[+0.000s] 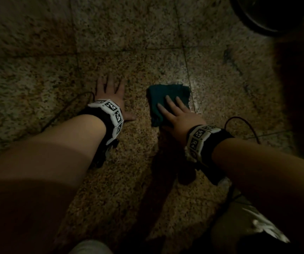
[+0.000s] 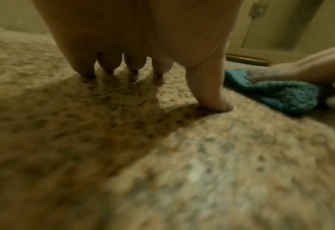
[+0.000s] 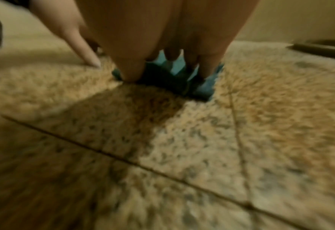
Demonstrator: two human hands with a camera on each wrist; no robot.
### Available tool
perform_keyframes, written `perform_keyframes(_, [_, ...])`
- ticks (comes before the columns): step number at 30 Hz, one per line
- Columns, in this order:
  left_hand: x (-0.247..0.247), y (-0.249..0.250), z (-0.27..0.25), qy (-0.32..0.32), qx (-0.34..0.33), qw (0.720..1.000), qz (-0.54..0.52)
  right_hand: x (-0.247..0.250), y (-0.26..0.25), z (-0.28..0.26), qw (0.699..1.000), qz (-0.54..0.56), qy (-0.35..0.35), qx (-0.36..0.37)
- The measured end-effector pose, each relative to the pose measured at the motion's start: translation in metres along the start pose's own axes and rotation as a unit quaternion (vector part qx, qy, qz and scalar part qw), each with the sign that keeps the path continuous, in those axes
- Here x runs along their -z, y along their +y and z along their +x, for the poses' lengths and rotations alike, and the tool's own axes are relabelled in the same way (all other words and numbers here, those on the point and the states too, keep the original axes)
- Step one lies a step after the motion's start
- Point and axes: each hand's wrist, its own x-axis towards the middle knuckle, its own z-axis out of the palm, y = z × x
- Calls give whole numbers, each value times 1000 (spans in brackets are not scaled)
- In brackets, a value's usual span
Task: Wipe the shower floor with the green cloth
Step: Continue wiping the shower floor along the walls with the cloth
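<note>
Pressing flat on the green cloth (image 1: 167, 99), right hand (image 1: 179, 116); left hand (image 1: 111, 94) splayed beside.

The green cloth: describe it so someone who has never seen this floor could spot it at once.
Start from the speckled stone-tile shower floor, then find the two hands planted on it. The green cloth lies flat under the straight fingers of the right hand, beside a tile seam. It is the only dark teal, fuzzy thing on the tan floor; the left hand rests on bare tile.
</note>
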Motion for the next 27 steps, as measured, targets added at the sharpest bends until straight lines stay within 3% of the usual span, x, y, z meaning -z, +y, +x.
perform_keyframes(4, [-1,-1,5,-10,11,1000,2,10,-3,17,1000,9,-5,-12])
perform_keyframes(14, [-5,-4,20,-47,32,997,-42,99,5,85,1000,7,10,-24])
perform_keyframes(21, [-3,-1,15,-46,44,997,-38,88,29,75,997,-65,-13,35])
perform_keyframes(27, [2,25,-4,-35,93,995,-6,48,74,22,975,-179,-98,87])
